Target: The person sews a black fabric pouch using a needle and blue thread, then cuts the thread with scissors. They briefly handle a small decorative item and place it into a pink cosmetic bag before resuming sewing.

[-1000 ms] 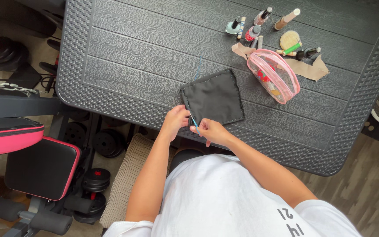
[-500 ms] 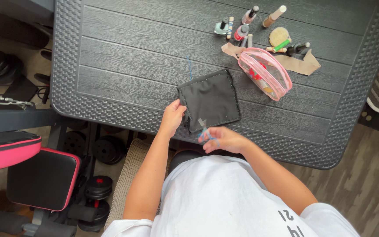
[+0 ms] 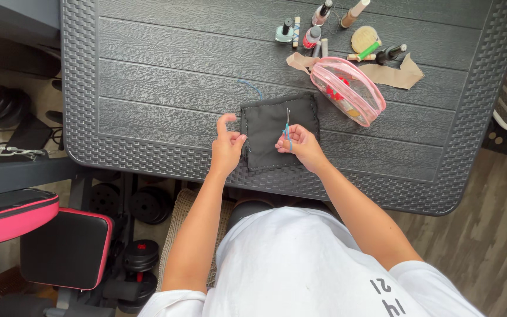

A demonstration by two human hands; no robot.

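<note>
A square of black fabric with a stitched edge lies on the dark grey table. My left hand pinches its left edge between thumb and fingers. Over the fabric's middle, my right hand grips small scissors with blue handles, blades pointing away from me. A blue thread trails from the fabric's far left corner across the table.
A pink see-through pouch, a beige cloth strip, thread spools and small bottles sit at the far right of the table. Beside the table on the left stand a pink and black bench and weight plates.
My right hand has moved from the table's near edge up over the fabric with the scissors. My left hand has shifted a little up the fabric's left edge.
</note>
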